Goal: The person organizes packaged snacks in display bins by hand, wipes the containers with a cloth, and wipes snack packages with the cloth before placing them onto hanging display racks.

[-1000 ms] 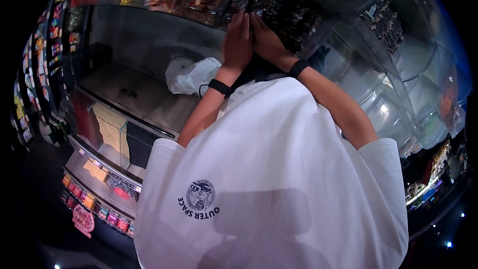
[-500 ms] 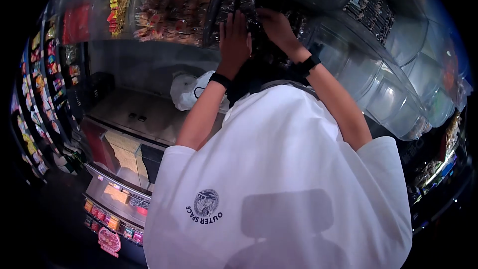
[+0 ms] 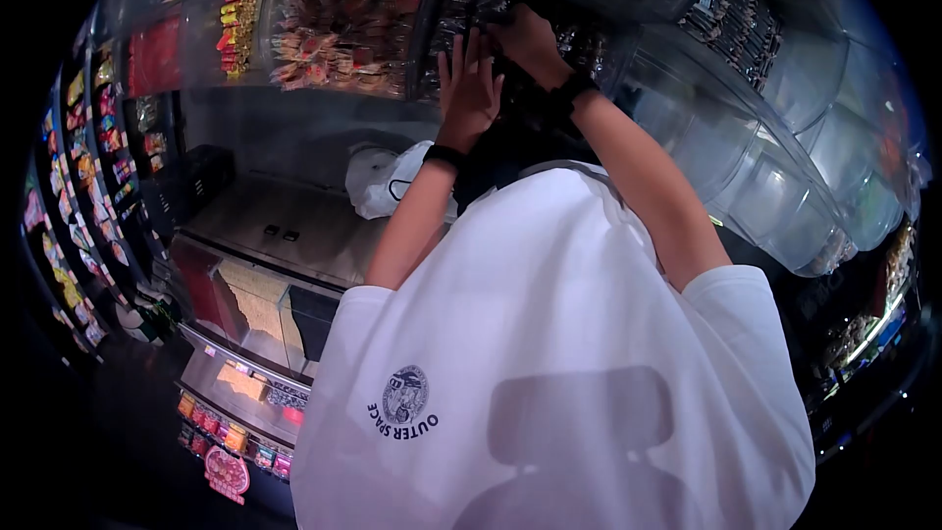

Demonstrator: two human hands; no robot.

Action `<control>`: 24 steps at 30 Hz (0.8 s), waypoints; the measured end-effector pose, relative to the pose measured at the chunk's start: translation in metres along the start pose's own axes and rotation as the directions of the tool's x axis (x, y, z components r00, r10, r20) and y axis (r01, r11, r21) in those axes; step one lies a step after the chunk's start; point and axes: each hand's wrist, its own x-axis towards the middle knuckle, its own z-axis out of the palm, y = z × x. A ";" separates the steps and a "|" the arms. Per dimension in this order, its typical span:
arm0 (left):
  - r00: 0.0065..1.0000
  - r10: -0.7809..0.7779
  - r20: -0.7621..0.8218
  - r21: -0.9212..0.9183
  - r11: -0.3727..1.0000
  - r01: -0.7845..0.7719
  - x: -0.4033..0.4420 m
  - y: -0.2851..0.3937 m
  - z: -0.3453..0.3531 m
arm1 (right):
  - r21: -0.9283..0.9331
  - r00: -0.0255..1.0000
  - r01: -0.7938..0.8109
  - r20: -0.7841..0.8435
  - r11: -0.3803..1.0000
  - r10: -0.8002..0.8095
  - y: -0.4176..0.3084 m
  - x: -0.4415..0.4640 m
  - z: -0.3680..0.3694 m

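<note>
At the top middle, my left hand (image 3: 470,93) lies over a bin of dark, shiny wrapped packets (image 3: 459,12), its fingers stretched out and a little apart. Just to its right, my right hand (image 3: 531,45) is bent over the same packets with the fingers curled together. Whatever sits in those fingers is hidden by shadow and by the hand itself. The fingertips of both hands come close to each other. Each wrist carries a black band.
Left of the dark bin are clear-wrapped reddish-brown snacks (image 3: 343,34) and red-and-gold wrapped sweets (image 3: 235,29). A white plastic bag (image 3: 373,177) rests on the counter (image 3: 304,211). Clear plastic bins (image 3: 765,196) line the right. Shelves of colourful packets (image 3: 108,137) stand far left.
My right hand has shifted slightly left and up, toward my left hand. My left hand has moved a little right and down, its fingers spreading more. The whole view has shifted slightly.
</note>
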 end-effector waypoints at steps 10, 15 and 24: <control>0.989 0.112 -0.094 0.125 0.987 -0.100 0.005 -0.002 0.002 | -0.371 0.915 0.373 0.000 0.850 -0.402 0.019 -0.058 -0.126; 0.982 0.087 -0.170 0.066 0.995 -0.077 0.020 -0.004 0.012 | -0.545 0.943 0.318 0.100 0.776 -0.317 0.018 -0.096 -0.133; 0.987 0.076 -0.145 0.094 0.994 -0.063 0.024 -0.004 0.011 | -0.756 0.862 0.436 0.196 0.488 -0.467 0.034 -0.116 -0.125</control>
